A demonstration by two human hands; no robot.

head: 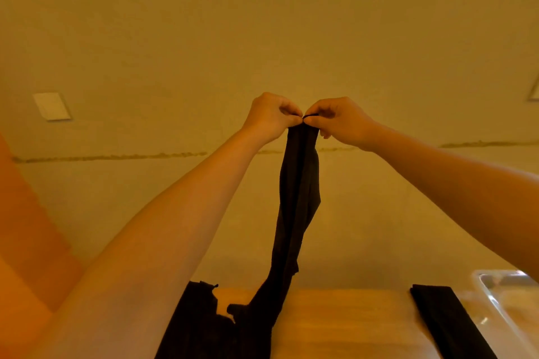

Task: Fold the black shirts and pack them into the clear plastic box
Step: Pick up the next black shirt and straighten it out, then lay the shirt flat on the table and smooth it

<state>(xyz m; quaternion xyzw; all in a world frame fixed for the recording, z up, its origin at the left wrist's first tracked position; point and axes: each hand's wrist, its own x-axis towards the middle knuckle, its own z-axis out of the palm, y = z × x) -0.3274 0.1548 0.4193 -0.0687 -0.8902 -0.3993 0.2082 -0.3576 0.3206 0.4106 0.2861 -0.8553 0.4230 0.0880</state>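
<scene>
Three black garments are seen: one hanging shirt (297,198) is pinched at its top edge by the left hand (269,116) and right hand (339,121), raised together above the wooden table (335,323); a heap (198,326) lies on the table below it; a folded shirt (449,323) lies beside one clear plastic box (501,297).

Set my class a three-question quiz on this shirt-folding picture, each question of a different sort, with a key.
1. True or false: both hands pinch the top of the hanging black shirt.
2. Which lies nearest the clear plastic box? A) folded black shirt B) heap of black shirts
3. Fill in: the hanging shirt's lower end reaches the wooden ____.

Key: 1 true: left hand and right hand meet there. 2 A, not the heap. 3 table.
</scene>
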